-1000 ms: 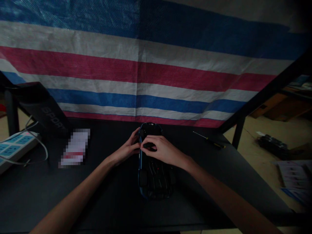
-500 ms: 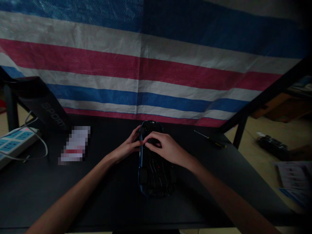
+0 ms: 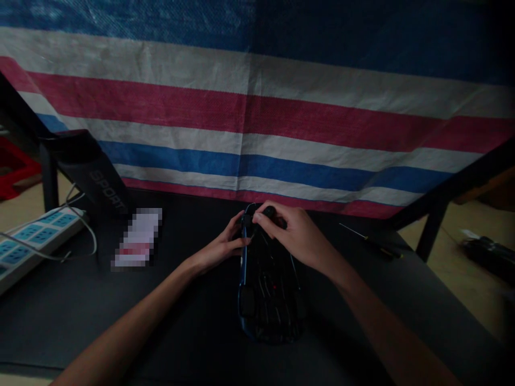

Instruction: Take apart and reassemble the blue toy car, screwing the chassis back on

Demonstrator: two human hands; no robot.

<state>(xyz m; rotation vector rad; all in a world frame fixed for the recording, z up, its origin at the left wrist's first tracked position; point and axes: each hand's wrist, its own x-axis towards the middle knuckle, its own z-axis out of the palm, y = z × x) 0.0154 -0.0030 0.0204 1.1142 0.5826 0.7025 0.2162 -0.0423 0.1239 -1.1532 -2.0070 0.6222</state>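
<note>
A dark toy car (image 3: 267,289) with blue sides lies upside down on the black table, its wheels and underside facing up. My left hand (image 3: 227,241) holds the car's left side near the far end, thumb and fingers apart along its edge. Above the far part of the underside, my right hand (image 3: 287,228) is closed around a small dark tool (image 3: 269,212), probably a screwdriver, with its rounded end showing. The tool's tip is too dark to make out.
A thin screwdriver (image 3: 372,242) lies on the table (image 3: 181,332) to the right. At left are a power strip (image 3: 44,233) with a cable, a dark SPORT case (image 3: 96,174) and a blurred card (image 3: 139,236). A striped sheet (image 3: 193,107) hangs behind.
My right hand has lifted and turned slightly over the car, and the dark tool's end now shows. The camera view has shifted left, so the scene appears further right.
</note>
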